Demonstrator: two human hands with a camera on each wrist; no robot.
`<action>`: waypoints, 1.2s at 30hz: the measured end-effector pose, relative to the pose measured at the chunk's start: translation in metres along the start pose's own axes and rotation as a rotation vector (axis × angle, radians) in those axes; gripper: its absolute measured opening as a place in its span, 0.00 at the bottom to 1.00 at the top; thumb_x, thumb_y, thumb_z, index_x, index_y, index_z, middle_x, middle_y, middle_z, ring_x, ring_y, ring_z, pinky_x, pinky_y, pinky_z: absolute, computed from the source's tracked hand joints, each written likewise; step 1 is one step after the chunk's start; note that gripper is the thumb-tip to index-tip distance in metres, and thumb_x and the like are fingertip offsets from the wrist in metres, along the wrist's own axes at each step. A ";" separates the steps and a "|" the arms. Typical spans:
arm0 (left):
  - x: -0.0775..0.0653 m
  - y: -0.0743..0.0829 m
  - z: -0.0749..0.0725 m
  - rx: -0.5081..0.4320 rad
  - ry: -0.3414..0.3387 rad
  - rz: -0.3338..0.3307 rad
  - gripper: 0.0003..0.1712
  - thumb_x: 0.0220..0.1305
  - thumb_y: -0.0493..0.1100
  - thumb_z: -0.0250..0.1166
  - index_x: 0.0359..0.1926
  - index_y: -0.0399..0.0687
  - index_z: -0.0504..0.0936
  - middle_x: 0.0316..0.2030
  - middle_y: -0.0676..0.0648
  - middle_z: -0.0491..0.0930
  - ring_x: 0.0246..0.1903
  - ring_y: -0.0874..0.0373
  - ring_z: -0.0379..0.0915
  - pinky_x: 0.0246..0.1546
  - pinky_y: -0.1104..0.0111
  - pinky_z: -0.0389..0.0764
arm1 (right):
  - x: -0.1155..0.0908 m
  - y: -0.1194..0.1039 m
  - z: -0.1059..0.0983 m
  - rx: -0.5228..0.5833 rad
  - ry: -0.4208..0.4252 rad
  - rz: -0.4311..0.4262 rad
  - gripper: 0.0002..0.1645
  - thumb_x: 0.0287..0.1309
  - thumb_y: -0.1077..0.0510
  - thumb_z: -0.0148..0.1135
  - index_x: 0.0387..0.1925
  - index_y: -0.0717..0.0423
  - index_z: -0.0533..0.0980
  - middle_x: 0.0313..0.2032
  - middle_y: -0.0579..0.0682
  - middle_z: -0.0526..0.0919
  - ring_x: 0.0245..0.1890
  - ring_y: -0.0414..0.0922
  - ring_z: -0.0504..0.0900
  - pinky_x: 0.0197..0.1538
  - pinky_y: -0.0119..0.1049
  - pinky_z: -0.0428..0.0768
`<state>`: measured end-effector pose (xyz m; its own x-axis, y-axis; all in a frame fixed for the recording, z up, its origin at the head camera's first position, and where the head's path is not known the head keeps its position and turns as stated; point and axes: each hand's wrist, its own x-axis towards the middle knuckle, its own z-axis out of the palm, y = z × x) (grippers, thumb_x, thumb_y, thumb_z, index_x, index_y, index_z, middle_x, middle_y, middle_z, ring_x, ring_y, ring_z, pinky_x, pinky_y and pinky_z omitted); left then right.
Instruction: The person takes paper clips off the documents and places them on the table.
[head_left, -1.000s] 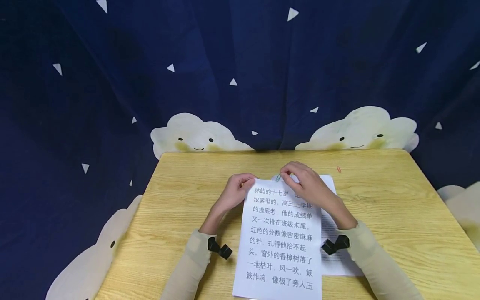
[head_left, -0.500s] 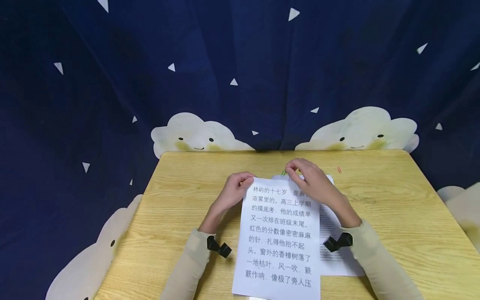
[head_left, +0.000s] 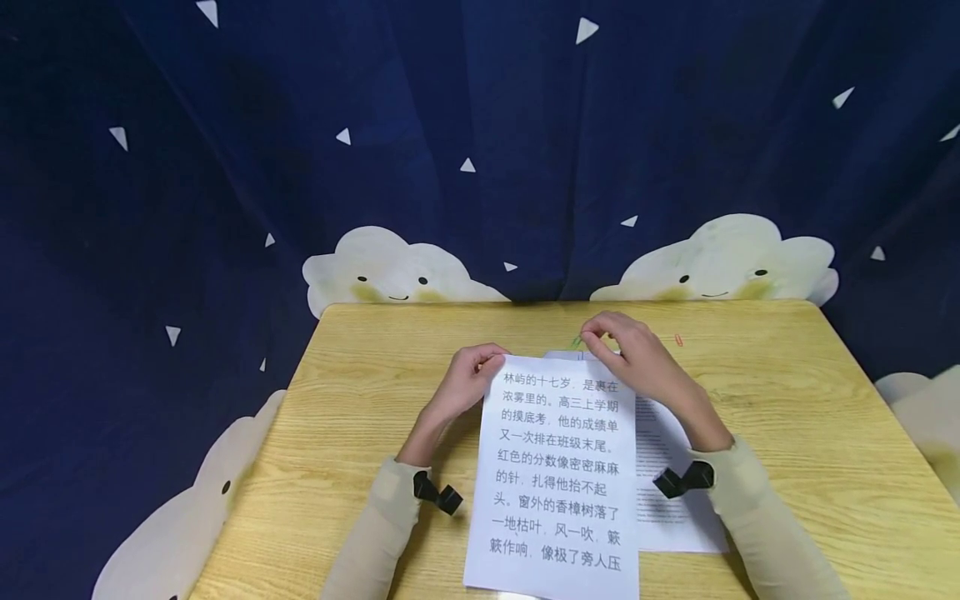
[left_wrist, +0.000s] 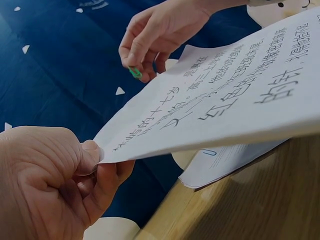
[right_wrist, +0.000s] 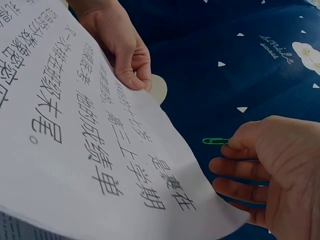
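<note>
My left hand (head_left: 467, 382) pinches the top left corner of a sheet of paper (head_left: 557, 479) printed with large Chinese characters, thumb on top. The sheet is raised and tilted over the table, as the left wrist view shows. My right hand (head_left: 647, 358) is above the sheet's top right corner. It pinches a green paper clip (right_wrist: 215, 141) by one end between thumb and forefinger; the other fingers are loosely bent near the paper's edge. The clip points left, apart from the top edge of the sheet. Underneath lies another printed paper (head_left: 667, 500), partly hidden, with a blue paper clip (left_wrist: 209, 152) on it.
A red paper clip (head_left: 678, 340) lies on the wooden table (head_left: 810, 433) at the back right. Behind the table hangs a dark blue curtain (head_left: 420, 108) with white triangles and clouds. Black wrist cameras (head_left: 448, 500) sit at both sleeves.
My right hand has moved right and slightly back with the green paper clip, away from the sheet's top edge. The held sheet has shifted slightly left, and my left hand keeps its pinch.
</note>
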<state>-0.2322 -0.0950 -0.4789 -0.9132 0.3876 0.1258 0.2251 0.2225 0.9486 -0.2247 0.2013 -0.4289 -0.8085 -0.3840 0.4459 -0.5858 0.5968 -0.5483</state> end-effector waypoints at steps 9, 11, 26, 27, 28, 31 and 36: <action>0.001 -0.003 -0.001 -0.009 0.018 -0.017 0.14 0.81 0.36 0.54 0.48 0.37 0.86 0.37 0.38 0.87 0.23 0.54 0.82 0.19 0.54 0.79 | 0.000 0.006 -0.008 0.015 -0.025 0.039 0.08 0.79 0.57 0.55 0.43 0.54 0.79 0.36 0.47 0.80 0.35 0.44 0.75 0.40 0.39 0.74; 0.001 -0.003 -0.001 -0.005 0.021 -0.019 0.14 0.81 0.36 0.54 0.48 0.38 0.86 0.36 0.39 0.87 0.22 0.55 0.81 0.18 0.46 0.78 | 0.000 0.007 -0.010 0.009 -0.026 0.036 0.08 0.79 0.57 0.55 0.43 0.54 0.78 0.34 0.47 0.78 0.34 0.44 0.74 0.39 0.39 0.73; 0.001 -0.006 -0.003 -0.010 0.031 -0.020 0.13 0.81 0.35 0.54 0.47 0.36 0.86 0.36 0.40 0.87 0.22 0.57 0.81 0.17 0.56 0.77 | -0.001 0.022 -0.027 -0.022 0.030 0.051 0.06 0.77 0.60 0.58 0.44 0.57 0.80 0.36 0.47 0.82 0.36 0.43 0.77 0.43 0.34 0.76; 0.001 -0.006 -0.003 -0.012 0.032 -0.021 0.13 0.81 0.35 0.54 0.48 0.36 0.86 0.36 0.40 0.86 0.22 0.57 0.81 0.17 0.59 0.77 | -0.002 0.023 -0.028 -0.018 0.033 0.054 0.06 0.77 0.60 0.58 0.44 0.57 0.79 0.36 0.47 0.82 0.36 0.43 0.77 0.43 0.33 0.76; 0.001 -0.006 -0.004 -0.013 0.034 -0.021 0.13 0.81 0.35 0.54 0.48 0.36 0.86 0.36 0.40 0.86 0.23 0.57 0.81 0.18 0.62 0.77 | -0.002 0.025 -0.029 -0.016 0.035 0.056 0.05 0.77 0.60 0.58 0.44 0.56 0.79 0.35 0.46 0.81 0.36 0.42 0.76 0.42 0.32 0.75; 0.002 -0.007 -0.004 -0.021 0.035 -0.017 0.13 0.80 0.35 0.54 0.48 0.36 0.86 0.37 0.39 0.86 0.24 0.57 0.81 0.21 0.68 0.77 | -0.002 0.029 -0.031 -0.008 0.042 0.060 0.06 0.78 0.60 0.56 0.44 0.56 0.78 0.35 0.48 0.79 0.36 0.42 0.75 0.42 0.30 0.74; 0.002 -0.008 -0.004 -0.022 0.039 -0.005 0.13 0.80 0.34 0.54 0.47 0.35 0.86 0.38 0.38 0.86 0.26 0.58 0.82 0.23 0.70 0.79 | -0.003 0.035 -0.034 -0.004 0.054 0.057 0.06 0.79 0.61 0.53 0.44 0.57 0.76 0.33 0.50 0.77 0.35 0.42 0.73 0.42 0.29 0.72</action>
<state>-0.2378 -0.0998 -0.4852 -0.9268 0.3516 0.1320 0.2136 0.2043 0.9553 -0.2408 0.2473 -0.4256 -0.8365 -0.3106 0.4514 -0.5383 0.6193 -0.5716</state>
